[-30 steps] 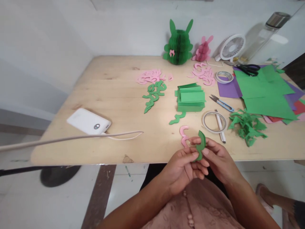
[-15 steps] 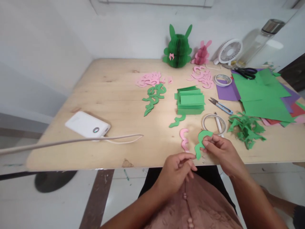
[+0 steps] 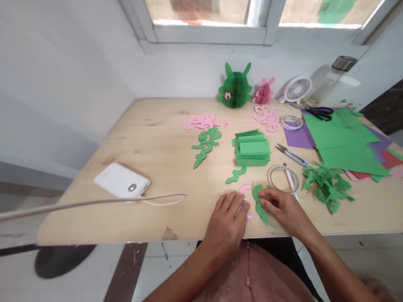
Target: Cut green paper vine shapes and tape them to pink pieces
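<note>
My right hand (image 3: 281, 207) pinches the edge of a wavy green paper strip (image 3: 258, 205) at the table's front edge. Just left of it, my left hand (image 3: 228, 216) lies palm down, partly over a wavy pink paper strip (image 3: 244, 188); its fingers are stretched out. Beyond the hands are a small green wavy piece (image 3: 234, 175) and a folded green paper block (image 3: 253, 149). A tape roll (image 3: 270, 180) with a white pen (image 3: 289, 178) lies beside my right hand.
Left, a white power bank (image 3: 121, 180) has a cable. Green (image 3: 206, 147) and pink cutouts (image 3: 203, 121) lie mid-table. Right are snips (image 3: 291, 154), green scraps (image 3: 327, 184), paper sheets (image 3: 343, 138) and black scissors (image 3: 319, 112). Behind stand paper rabbits, a fan (image 3: 297, 89) and a bottle (image 3: 329, 82).
The view has tilted up, showing more window. My left hand has flattened onto the table over the pink strip. The green strip in my right hand has come down beside it.
</note>
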Demonstrator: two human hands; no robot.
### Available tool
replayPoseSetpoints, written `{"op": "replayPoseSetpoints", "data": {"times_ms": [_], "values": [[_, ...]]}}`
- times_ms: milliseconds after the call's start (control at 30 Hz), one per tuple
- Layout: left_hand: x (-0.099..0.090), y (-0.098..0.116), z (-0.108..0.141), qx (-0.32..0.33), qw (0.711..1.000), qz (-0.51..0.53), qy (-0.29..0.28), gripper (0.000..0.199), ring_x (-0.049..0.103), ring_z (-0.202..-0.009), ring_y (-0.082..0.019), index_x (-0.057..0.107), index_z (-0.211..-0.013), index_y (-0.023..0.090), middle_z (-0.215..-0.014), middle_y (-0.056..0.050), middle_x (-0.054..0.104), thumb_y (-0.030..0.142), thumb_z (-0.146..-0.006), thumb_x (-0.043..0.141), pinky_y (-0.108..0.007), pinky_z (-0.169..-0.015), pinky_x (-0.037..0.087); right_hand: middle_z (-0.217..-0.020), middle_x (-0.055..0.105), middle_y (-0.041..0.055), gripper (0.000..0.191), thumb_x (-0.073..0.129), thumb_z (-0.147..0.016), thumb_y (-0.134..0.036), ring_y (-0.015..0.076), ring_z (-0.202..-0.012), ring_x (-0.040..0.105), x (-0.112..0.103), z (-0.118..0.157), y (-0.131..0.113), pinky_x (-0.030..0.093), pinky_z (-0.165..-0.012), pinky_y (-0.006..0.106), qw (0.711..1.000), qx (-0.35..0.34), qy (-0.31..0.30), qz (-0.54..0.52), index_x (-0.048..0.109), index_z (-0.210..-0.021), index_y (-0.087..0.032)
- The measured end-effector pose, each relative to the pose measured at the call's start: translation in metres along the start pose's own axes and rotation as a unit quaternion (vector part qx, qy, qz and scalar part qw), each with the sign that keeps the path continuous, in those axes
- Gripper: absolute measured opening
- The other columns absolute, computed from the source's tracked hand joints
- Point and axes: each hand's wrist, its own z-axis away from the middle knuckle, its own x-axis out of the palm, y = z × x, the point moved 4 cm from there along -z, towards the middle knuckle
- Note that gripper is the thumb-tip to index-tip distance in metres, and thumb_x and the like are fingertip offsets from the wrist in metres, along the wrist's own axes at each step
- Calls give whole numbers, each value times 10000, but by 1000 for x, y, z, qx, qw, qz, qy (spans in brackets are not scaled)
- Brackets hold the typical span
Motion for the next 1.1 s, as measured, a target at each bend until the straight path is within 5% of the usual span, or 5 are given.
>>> {"op": "replayPoseSetpoints", "data": {"times_ms": [300, 467, 600, 1100], "values": [[0, -3, -1, -13, 1000, -1, 13, 307, 477, -1237, -276, 619, -1140, 158, -1290, -98, 591, 186, -882, 455, -473, -1039, 380, -691, 695, 3, 187, 540, -863, -329, 186, -637, 667, -1, 11, -6, 462, -588, 279, 971, -56, 123, 195, 651, -959, -214], [-3, 0, -3, -16, 1000, -6, 9, 325, 478, -1239, -276, 612, -1162, 173, -1327, -111, 562, 204, -880, 454, -484, -1022, 398, -866, 696, 69, 203, 518, -902, -263, 191, -792, 655, -2, 28, -16, 497, -712, 299, 932, -176, 233, 214, 628, -1050, -177], [-2, 3, -9, -9, 1000, -12, 9, 304, 506, -1198, -277, 618, -1141, 190, -1318, -112, 567, 218, -875, 474, -486, -988, 425, -981, 676, 109, 224, 515, -902, -184, 228, -914, 622, 8, 37, -20, 488, -802, 364, 911, -248, 226, 239, 613, -1104, -178], [-1, -8, -10, 4, 999, -9, 35, 259, 555, -1137, -252, 635, -1078, 155, -1217, -123, 626, 129, -876, 474, -450, -975, 462, -1017, 661, 122, 227, 539, -892, -167, 238, -931, 581, 19, 42, -19, 459, -807, 393, 914, -227, 239, 235, 616, -1106, -155]]}}
